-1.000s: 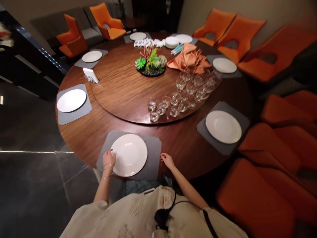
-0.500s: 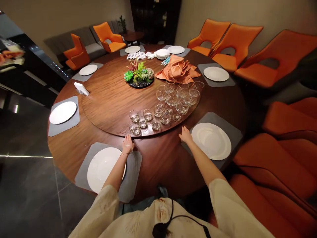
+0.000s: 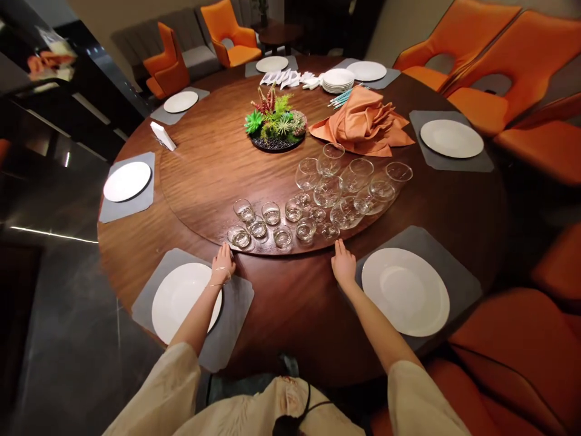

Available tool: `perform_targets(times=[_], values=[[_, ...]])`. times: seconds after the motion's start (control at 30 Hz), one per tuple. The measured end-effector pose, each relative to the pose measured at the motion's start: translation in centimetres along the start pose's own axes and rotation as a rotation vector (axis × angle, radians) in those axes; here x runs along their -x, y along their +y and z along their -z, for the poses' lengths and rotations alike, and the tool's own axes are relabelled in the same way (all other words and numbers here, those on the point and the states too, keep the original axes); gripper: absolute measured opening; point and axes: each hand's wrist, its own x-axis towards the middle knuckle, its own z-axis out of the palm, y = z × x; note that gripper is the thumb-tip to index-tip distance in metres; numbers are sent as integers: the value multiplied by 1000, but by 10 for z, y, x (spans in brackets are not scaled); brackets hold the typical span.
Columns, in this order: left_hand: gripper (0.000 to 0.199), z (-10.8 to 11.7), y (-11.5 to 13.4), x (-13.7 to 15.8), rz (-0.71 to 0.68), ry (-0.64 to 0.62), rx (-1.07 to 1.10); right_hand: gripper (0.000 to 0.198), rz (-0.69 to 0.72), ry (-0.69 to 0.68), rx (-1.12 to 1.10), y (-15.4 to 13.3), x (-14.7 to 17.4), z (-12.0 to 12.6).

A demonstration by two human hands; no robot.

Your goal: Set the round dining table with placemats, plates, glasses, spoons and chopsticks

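Observation:
My left hand, fingers stretched forward and a bracelet at the wrist, touches the near rim of the wooden turntable at its left. My right hand is at the same rim further right, its fingers pointing forward with nothing held. Between and beyond the hands stand several small glass tumblers on the turntable. Behind them to the right are several larger stemmed glasses, grouped close together. An orange napkin bundle lies behind these, and a plant centrepiece sits further left.
White plates on grey placemats ring the round table; one plate is beside my left forearm, another plate beside my right. A plate stack and white bundles stand at the back. Orange chairs line the right side.
My view has shifted and come closer to the table. My right hand has moved forward to the turntable rim, its fingers now straighter. My left hand stays at the rim.

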Motion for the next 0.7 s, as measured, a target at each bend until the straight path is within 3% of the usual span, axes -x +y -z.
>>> perform_targets(times=[0.13,0.27,0.33,0.47,0.6,0.7], values=[[75,5,-23,-1,49,9,6,61,51,-56,35,-27,8,10],[67,-5,-23,29,198,102,34,61,70,-188,10,-62,16,14],[65,-15,-10,52,187,116,46,61,77,-234,-15,-80,21,14],[63,-27,37,90,-52,82,90,63,151,-265,-57,-115,33,9],[64,-18,82,104,-207,17,164,65,239,-282,-128,-152,42,12],[65,-7,101,109,-273,-18,204,63,312,-302,-231,-170,41,24]])
